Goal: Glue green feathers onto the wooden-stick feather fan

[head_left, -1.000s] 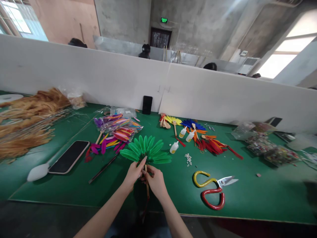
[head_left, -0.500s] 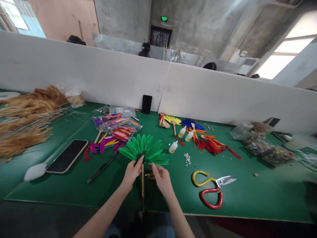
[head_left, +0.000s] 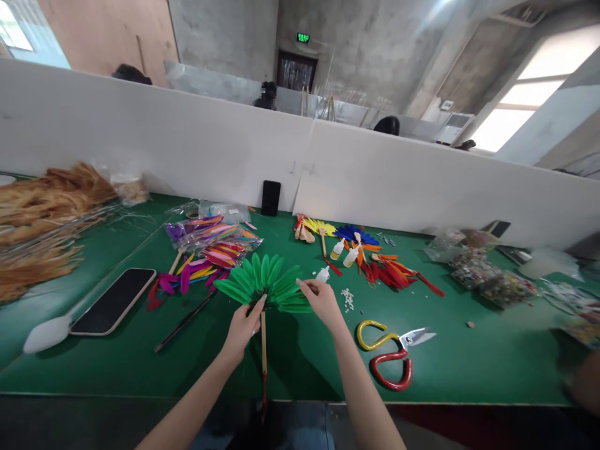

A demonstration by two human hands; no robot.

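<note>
A green feather fan [head_left: 257,275] is spread open above the table's near edge, its wooden handle [head_left: 263,350] pointing down toward me with a red tassel at the end. My left hand [head_left: 244,326] is closed on the base of the feathers, thumb on top where they meet the handle. At the fan's right side, my right hand [head_left: 323,303] has thumb and finger pinched at the tip of a green feather. Its other fingers are curled and partly hidden. Just behind this hand stands a small white glue bottle [head_left: 323,274], partly covered by it.
Scissors [head_left: 396,353] with yellow and red handles lie at right, near white beads [head_left: 347,300]. Loose and bagged coloured feathers [head_left: 210,247], a black pen-like stick [head_left: 185,322] and a phone [head_left: 115,301] are at left. Yellow [head_left: 321,227] and blue fans [head_left: 356,234] lie behind, before a white partition [head_left: 210,147].
My right hand has moved up and right from beside the handle to the right feather tips, and its fingers have pinched together. My left hand keeps its hold. The view has shifted slightly right.
</note>
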